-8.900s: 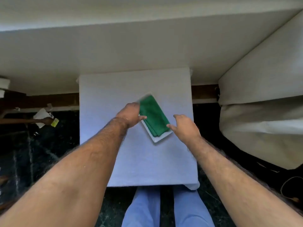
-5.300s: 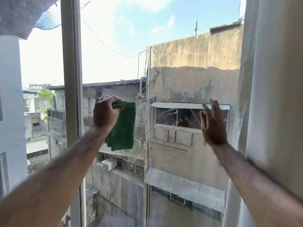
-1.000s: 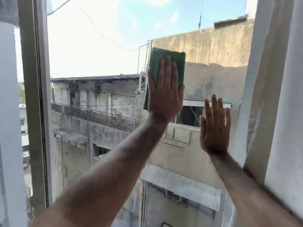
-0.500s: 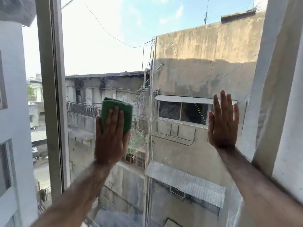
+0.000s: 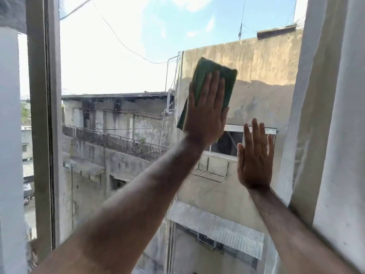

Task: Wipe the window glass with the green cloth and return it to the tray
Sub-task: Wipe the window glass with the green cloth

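Left hand [image 5: 205,107] flat pressing green cloth [image 5: 227,84] on glass [image 5: 118,66], right hand [image 5: 254,161] spread

left hand [image 5: 205,109] flat, right hand [image 5: 254,159] flat, raised

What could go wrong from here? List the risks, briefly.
1. The left hand presses the green cloth with a flat open palm, not a grip; it could slip and drop.
2. Both the left and the right hand lean on the window glass, loading the pane.
3. The glass near the frame may go unwiped.
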The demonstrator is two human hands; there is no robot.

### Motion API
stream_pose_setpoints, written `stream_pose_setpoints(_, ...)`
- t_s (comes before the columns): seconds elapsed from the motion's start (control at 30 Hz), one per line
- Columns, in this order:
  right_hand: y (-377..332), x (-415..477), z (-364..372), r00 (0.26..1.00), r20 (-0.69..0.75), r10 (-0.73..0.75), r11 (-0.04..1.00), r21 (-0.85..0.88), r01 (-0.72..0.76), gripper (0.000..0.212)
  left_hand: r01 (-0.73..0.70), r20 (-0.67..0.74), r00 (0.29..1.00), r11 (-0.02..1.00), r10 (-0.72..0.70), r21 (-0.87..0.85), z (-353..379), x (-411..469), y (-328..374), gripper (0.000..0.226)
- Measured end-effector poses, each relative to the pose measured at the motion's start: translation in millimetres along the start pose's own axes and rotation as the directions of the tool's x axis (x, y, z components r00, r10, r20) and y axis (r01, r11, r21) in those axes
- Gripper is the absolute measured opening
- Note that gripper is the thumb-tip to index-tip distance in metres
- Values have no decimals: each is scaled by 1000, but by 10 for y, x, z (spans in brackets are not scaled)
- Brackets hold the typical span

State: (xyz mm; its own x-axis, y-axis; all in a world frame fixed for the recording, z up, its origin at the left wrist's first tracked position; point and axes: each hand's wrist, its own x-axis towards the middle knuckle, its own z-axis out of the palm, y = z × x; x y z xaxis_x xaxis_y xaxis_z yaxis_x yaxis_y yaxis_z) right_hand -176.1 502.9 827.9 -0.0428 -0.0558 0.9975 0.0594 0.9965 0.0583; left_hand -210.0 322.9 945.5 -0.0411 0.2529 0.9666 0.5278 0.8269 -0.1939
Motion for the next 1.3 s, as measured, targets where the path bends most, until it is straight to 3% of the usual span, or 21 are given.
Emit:
stream_pose_setpoints(0.1,10,6,-10,1000,-3,-14,1000,1,14,56,-206,69,976,978,205,10,138,-660,82,68)
stream_pose_setpoints(0.2,6,-3,-22,1000,-9,-5,1000,1,5,56,-239,145,961,971,235,15,127,-1460,-152,70)
stream_pose_setpoints(0.33,-14,4,-21,1000,-1,0,1000,15,0,56,-60,205,978,995,42,80,-144,-2210,-878,67)
stream_pose_setpoints(0.43,-27,14,-26,1000,2,1,1000,1,-1,57,123,174,974,984,-145,129,-379,-2176,-1396,67)
stream_pose_setpoints(0.57,-42,3,-24,1000,4,7,1000,2,-7,57,505,15,860,855,-510,115,-545,-1276,-1758,67)
stream_pose_setpoints(0.7,-39,7,-16,1000,-1,12,1000,5,-12,56,666,-115,742,746,-661,14,-513,-187,-1599,66)
stream_pose_setpoints(0.73,-42,8,-10,1000,-4,13,1000,5,-13,56,649,-122,756,761,-643,8,-466,-17,-1437,65)
stream_pose_setpoints(0.8,-42,-1,-5,1000,-10,13,1000,7,-13,56,508,-116,856,862,-504,5,-325,142,-969,63)
stream_pose_setpoints(0.9,-27,17,-17,1000,-6,5,1000,-6,-5,55,92,-39,995,996,-92,-1,-57,-67,-160,63)
stream_pose_setpoints(1.0,-18,12,-33,1000,-6,-6,1000,0,6,55,-195,63,979,981,195,-6,143,-688,225,65)
stream_pose_setpoints(1.07,-26,23,-40,1000,-4,-2,1000,-1,2,55,-251,106,962,968,250,-8,203,-1172,187,68)
stream_pose_setpoints(1.17,-41,26,-57,1000,0,6,1000,2,-6,55,-234,172,959,971,223,45,157,-1914,-181,71)
stream_pose_setpoints(1.3,-63,17,-69,1000,9,16,1000,9,-16,56,-24,209,978,992,-3,126,-133,-2570,-986,71)
